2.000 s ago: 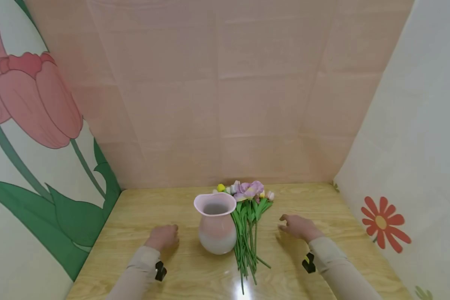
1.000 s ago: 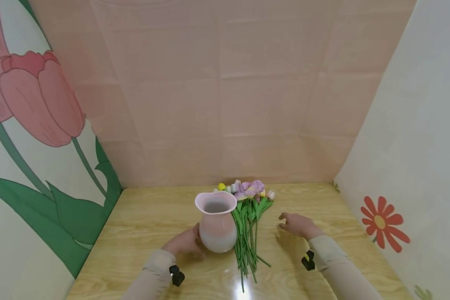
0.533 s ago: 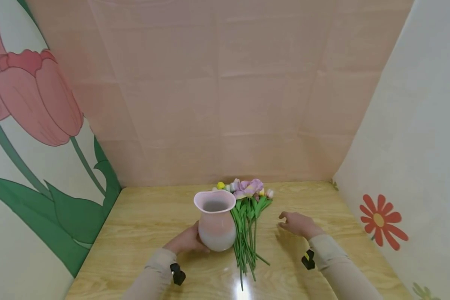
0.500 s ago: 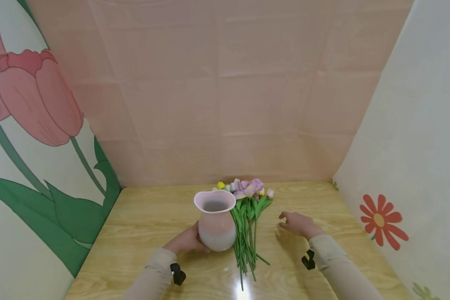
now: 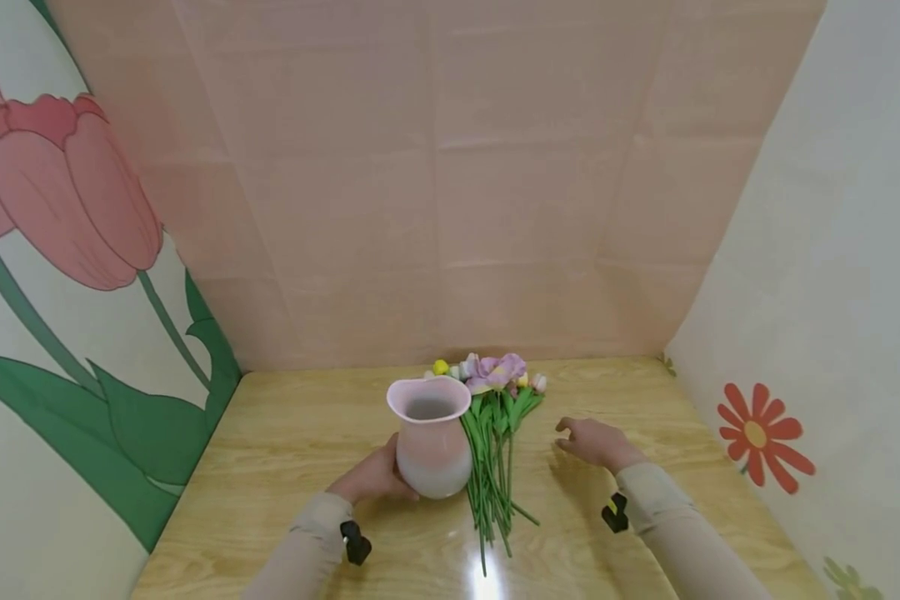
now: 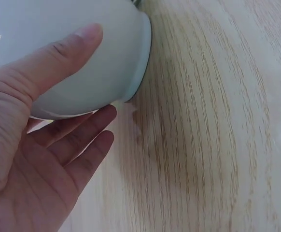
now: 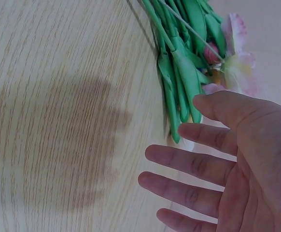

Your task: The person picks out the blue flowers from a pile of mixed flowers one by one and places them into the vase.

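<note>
A pink-and-white vase (image 5: 431, 450) (image 6: 29, 24) stands upright on the wooden table (image 5: 285, 433), just left of a bunch of artificial flowers (image 5: 495, 450) (image 7: 179, 63) lying flat with blooms toward the back wall. My left hand (image 5: 375, 477) (image 6: 99, 75) grips the vase's lower body, thumb across its side and fingers curved under its base edge. My right hand (image 5: 592, 442) (image 7: 172, 140) hovers to the right of the flower stems, fingers spread and relaxed, holding nothing and not touching the stems.
Panels close in the table on three sides: a tulip picture on the left wall (image 5: 82, 292), a plain pink back wall (image 5: 450, 208), a red flower print on the right wall (image 5: 765, 433). Bare wood (image 5: 645, 392) lies to the right of the flowers.
My left hand moved right from the bare table to the vase and closed round its lower body. The vase, the flowers and my right hand have hardly shifted.
</note>
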Available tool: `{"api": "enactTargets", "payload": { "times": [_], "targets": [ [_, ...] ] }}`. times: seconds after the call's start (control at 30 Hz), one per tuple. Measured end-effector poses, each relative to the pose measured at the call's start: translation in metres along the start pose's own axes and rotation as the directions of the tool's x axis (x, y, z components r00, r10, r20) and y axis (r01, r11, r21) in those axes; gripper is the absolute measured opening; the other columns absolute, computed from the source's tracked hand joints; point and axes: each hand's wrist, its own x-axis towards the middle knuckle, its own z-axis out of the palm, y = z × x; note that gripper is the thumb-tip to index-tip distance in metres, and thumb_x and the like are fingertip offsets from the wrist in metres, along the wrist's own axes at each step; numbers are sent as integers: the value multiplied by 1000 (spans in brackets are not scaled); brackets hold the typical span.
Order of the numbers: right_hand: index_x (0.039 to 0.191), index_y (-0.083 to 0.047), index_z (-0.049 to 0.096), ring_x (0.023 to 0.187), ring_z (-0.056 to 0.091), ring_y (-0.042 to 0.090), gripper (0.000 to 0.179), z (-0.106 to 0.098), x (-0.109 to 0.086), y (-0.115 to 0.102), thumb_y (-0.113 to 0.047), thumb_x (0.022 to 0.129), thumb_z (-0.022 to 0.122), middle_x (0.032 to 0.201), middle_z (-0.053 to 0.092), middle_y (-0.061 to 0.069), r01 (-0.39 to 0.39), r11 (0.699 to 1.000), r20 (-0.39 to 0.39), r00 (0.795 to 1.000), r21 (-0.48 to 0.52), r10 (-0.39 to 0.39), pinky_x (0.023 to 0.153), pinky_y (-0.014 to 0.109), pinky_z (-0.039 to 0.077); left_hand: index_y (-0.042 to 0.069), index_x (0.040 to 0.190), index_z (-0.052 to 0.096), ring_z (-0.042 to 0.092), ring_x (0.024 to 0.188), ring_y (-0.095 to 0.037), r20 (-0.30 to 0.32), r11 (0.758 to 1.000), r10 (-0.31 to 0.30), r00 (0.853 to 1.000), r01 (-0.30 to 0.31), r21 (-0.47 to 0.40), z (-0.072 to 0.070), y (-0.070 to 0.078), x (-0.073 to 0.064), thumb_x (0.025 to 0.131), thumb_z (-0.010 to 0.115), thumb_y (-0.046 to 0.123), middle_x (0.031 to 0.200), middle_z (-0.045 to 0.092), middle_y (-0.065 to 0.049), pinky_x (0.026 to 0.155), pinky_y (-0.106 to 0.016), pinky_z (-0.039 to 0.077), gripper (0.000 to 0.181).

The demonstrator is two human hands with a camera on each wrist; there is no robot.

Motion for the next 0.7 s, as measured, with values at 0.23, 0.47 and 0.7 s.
{"api": "enactTargets", "payload": {
  "times": [0.23,0.47,0.7],
  "targets": [
    [122,-7,59,91,66,26,41,1,2,2,-38,96,56,103,69,11,10,1000,-3,1000,2,-10,74,49,53,7,140,35,53,121,-24,-2,999,-23,1000,23,30,-1,2,1,64,90,12,135,53,-12,103,-41,42,95],
    [124,-8,59,93,66,27,42,2,3,1,-39,97,55,105,69,12,16,1000,-5,1000,4,-16,76,49,53,9,143,31,50,126,-25,12,998,-51,999,50,45,-3,2,3,66,90,13,140,49,-11,107,-45,39,97],
    [123,-8,59,90,67,26,40,-2,5,-19,-38,97,55,103,70,11,59,998,-36,998,5,-59,76,48,54,6,143,31,50,124,-26,11,998,-36,999,35,47,-2,3,1,66,89,13,138,51,-13,106,-45,40,97]
  ]
}}
